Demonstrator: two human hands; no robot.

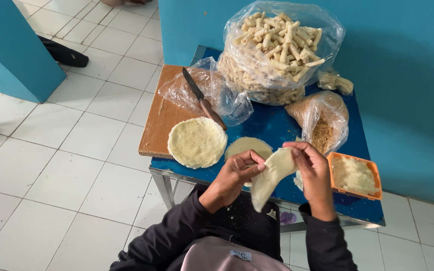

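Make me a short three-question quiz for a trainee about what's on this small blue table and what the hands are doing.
1. True or false: the brown-handled knife lies on the floor.
2. What do both hands, left hand and right hand, hold?
A. thin pale dough sheet
B. a spoon
C. a cup
3. What colour is the square plastic tub of pale filling beside the right hand?

Key:
1. False; it rests on the brown wooden cutting board and a clear bag.
2. A
3. Orange

Blue table (272,128) — cutting board (159,120), bags, orange tub (355,176)
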